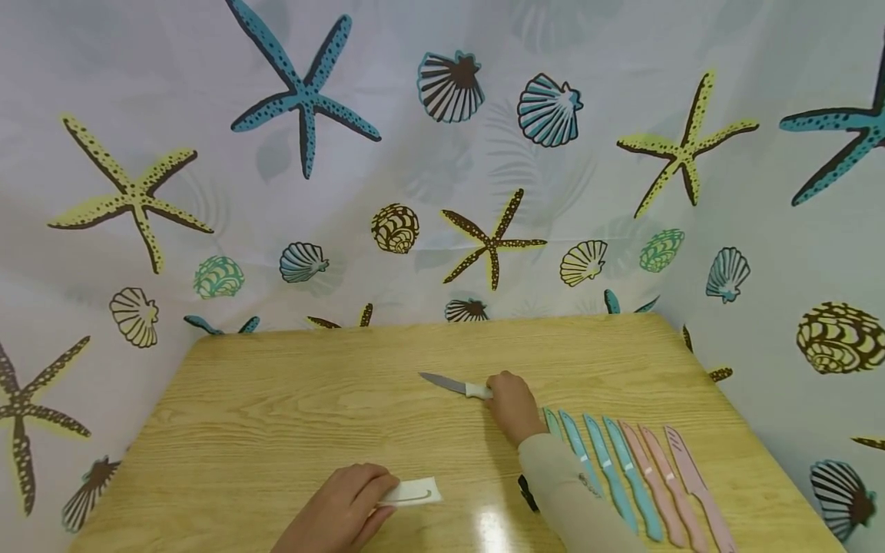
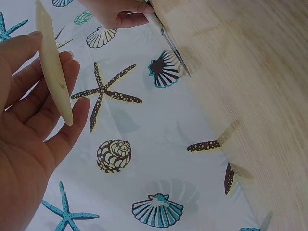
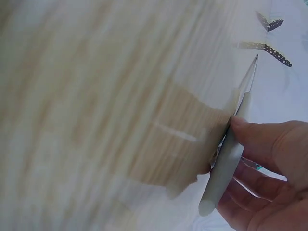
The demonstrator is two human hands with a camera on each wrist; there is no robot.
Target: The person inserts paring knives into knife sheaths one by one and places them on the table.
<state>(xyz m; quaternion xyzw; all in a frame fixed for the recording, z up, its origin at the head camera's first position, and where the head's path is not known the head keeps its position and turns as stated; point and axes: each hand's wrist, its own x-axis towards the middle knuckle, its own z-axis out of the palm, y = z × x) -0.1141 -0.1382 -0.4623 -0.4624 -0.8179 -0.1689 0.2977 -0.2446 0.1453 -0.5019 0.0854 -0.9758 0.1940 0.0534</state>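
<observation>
In the head view my right hand (image 1: 513, 407) grips a small kitchen knife (image 1: 477, 391) by its white handle, and its bare grey blade points to the left just over the table. The right wrist view shows the thumb and fingers pinching the pale handle (image 3: 224, 168). Lower and to the left, my left hand (image 1: 346, 503) pinches a white blade sheath (image 1: 412, 491) between thumb and fingers. From the left wrist view, this slim cream sheath (image 2: 55, 72) stands on edge across the fingertips, apart from the knife.
Several sheathed knives lie in a slanted row on the table's right: a green knife (image 1: 553, 424), blue knives (image 1: 608, 468) and pink knives (image 1: 698, 488). My right forearm crosses above part of the row. A shell-and-starfish cloth (image 1: 415, 169) hangs around the wooden table (image 1: 276, 407).
</observation>
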